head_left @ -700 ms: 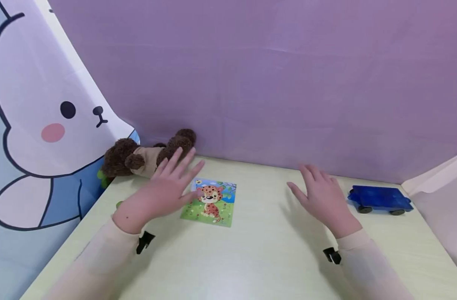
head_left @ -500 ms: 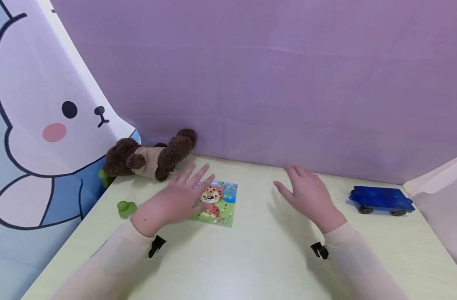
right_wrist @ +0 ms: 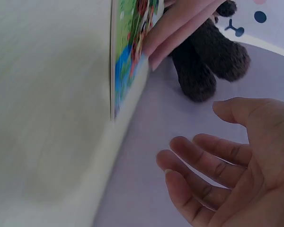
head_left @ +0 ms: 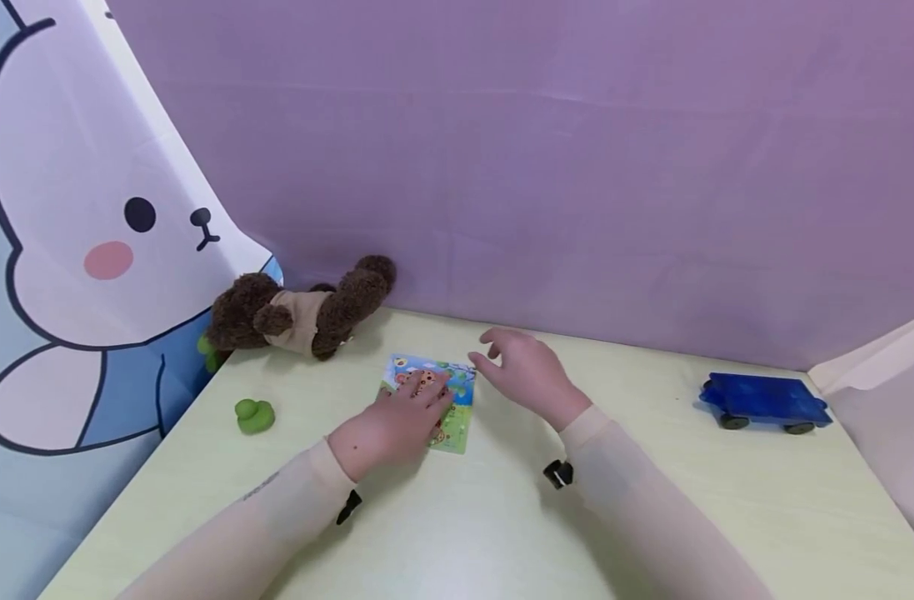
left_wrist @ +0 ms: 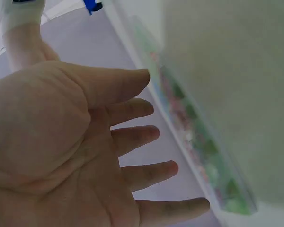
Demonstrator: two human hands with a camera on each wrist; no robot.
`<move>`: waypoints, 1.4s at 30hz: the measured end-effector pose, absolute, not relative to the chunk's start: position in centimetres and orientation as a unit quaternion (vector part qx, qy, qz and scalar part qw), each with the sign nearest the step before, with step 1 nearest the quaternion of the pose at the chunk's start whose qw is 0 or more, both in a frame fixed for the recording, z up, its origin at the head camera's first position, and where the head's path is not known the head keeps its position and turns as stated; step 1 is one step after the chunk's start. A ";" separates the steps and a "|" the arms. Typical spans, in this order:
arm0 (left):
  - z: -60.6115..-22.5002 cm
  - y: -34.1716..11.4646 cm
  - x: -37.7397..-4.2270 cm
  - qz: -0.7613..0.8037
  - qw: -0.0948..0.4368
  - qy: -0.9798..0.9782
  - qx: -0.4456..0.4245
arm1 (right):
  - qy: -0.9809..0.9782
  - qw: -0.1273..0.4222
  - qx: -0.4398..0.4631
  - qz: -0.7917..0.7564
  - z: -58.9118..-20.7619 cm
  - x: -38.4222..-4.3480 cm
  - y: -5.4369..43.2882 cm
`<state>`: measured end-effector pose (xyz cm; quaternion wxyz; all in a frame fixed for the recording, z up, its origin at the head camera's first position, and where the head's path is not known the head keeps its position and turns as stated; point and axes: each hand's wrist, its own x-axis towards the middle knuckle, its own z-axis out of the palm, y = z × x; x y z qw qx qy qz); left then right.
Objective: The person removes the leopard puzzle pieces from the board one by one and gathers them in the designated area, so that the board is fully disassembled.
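A square picture card (head_left: 459,421) with a cartoon leopard lies flat near the middle of the table. My left hand (head_left: 397,423) is over its left and middle part, fingers spread and straight, hiding much of the leopard. In the left wrist view, the fingertips of that hand (left_wrist: 90,142) appear just off the card's surface. Near the card's far right corner is my right hand (head_left: 530,373), with fingers loosely bent. The right wrist view shows nothing in that hand (right_wrist: 241,170), and a gap between it and the card (right_wrist: 124,52).
A brown plush bear (head_left: 299,321) lies at the back left against the purple backdrop (head_left: 546,167). A small green toy (head_left: 255,416) sits left of my left forearm. At the right edge stands a blue wheeled toy cart (head_left: 764,398).
My left hand has moved right and lower over the card, uncovering the green toy. The right hand has come leftward, from near the cart to the card's corner, and its fingers have bent more.
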<state>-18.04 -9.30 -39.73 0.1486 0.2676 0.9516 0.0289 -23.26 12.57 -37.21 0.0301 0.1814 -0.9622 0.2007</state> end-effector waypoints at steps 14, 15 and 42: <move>-40.7 -9.2 -18.2 -0.005 0.150 0.953 0.262 | -0.954 -0.058 0.194 0.221 -38.7 -26.7 7.1; -40.6 -9.1 -18.2 -0.008 0.150 0.953 0.261 | -0.954 -0.060 0.196 0.221 -38.9 -26.9 6.8; -40.2 -8.8 -17.7 -0.006 0.176 0.953 0.246 | -0.902 -0.141 0.298 0.279 -41.8 -29.4 4.2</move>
